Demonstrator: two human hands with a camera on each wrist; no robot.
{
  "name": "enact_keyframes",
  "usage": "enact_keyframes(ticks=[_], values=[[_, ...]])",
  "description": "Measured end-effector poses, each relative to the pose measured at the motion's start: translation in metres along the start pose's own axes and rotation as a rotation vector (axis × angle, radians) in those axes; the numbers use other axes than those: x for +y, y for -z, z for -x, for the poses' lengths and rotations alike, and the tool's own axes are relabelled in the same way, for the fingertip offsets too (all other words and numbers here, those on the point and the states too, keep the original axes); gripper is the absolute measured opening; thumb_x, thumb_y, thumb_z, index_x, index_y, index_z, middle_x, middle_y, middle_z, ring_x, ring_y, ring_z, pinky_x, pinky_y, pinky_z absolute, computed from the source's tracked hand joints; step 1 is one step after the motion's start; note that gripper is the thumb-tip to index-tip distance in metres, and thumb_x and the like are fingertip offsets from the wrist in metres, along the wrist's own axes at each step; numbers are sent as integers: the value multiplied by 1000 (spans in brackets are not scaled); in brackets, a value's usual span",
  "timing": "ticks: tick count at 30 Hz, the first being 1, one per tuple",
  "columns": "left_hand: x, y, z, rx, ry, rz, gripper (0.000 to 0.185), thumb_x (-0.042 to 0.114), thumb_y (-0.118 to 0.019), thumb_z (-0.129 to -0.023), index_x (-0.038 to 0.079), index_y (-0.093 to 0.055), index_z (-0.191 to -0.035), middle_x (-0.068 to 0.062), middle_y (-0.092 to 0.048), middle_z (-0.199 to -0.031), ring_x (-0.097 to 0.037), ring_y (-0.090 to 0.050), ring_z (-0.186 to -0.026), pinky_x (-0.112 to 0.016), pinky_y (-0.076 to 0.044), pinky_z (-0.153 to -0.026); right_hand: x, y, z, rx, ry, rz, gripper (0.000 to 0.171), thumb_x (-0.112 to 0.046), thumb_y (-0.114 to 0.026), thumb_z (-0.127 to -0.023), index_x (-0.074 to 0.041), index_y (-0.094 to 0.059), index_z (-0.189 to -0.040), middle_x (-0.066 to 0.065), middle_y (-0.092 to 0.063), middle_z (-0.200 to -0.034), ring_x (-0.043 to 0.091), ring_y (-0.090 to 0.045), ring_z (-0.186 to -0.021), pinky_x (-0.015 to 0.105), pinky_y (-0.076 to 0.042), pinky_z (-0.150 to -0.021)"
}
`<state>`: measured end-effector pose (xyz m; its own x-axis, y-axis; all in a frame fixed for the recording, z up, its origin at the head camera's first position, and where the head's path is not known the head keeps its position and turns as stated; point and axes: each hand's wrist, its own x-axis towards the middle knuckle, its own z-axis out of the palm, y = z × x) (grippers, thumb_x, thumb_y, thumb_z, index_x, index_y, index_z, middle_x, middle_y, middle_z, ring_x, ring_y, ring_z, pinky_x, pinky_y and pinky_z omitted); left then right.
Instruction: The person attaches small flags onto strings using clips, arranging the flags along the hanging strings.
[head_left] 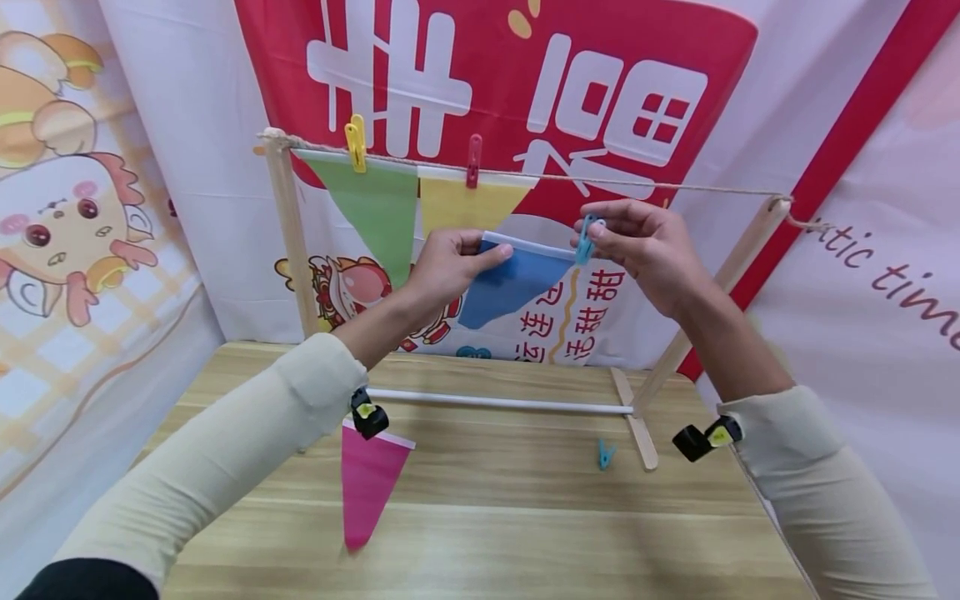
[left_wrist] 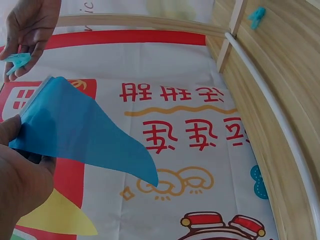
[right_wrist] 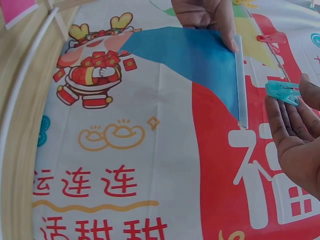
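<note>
In the head view my left hand (head_left: 450,262) pinches a blue triangular pennant (head_left: 517,279) by the left end of its white top edge. The pennant hangs below the rope (head_left: 637,181), its tip curling in the left wrist view. My right hand (head_left: 645,250) holds a light blue clothespin (head_left: 586,239) between thumb and fingers, close by the pennant's right corner; the right wrist view shows a gap between them. On the rope hang a green pennant (head_left: 375,200) with a yellow clothespin (head_left: 356,143) and a yellow pennant (head_left: 465,204) with a red clothespin (head_left: 473,161).
A pink pennant (head_left: 371,483) and another light blue clothespin (head_left: 605,454) lie on the wooden table (head_left: 510,542). The rope runs between a left post (head_left: 288,225) and a right post (head_left: 738,258). A white rod (head_left: 495,401) spans the stand low down. Behind hangs a printed cloth.
</note>
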<state>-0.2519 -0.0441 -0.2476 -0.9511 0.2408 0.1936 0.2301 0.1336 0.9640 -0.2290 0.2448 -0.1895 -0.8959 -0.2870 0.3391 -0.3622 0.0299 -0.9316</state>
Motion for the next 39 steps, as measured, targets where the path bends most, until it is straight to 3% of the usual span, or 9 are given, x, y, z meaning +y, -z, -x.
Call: enact_keyframes(ticks=[6,20,32,39], values=[[6,-4,-3,6,6,6,43,35,-77,-109,16,-76,-147,-8,-77,-147,-37,-72,-139,-67,-53,-123,-11,0,-1,8,25,-5,31,-17,-81,-105,-10,-80,-135,3,-85,-118,20,-85,-108,30,-68,-99],[19,-16,-11,49,6,15,41,35,-78,-108,16,-78,-144,-7,-80,-144,-34,-75,-136,-61,-54,-124,-29,1,-6,61,47,17,39,-19,-85,-101,-6,-79,-138,4,-85,-119,19,-84,-106,27,-68,-95],[26,-26,-12,84,-43,87,39,32,-78,-109,12,-78,-142,-9,-79,-143,-36,-73,-137,-63,-52,-125,-40,2,-12,68,90,23,35,-13,-85,-101,-7,-80,-135,7,-83,-121,20,-83,-106,27,-69,-94],[31,-32,-14,101,-60,120,38,29,-76,-110,10,-78,-143,-11,-79,-142,-34,-74,-135,-62,-53,-125,-47,3,-18,84,95,30,44,-21,-88,-98,-8,-78,-139,8,-82,-127,21,-82,-110,27,-68,-94]])
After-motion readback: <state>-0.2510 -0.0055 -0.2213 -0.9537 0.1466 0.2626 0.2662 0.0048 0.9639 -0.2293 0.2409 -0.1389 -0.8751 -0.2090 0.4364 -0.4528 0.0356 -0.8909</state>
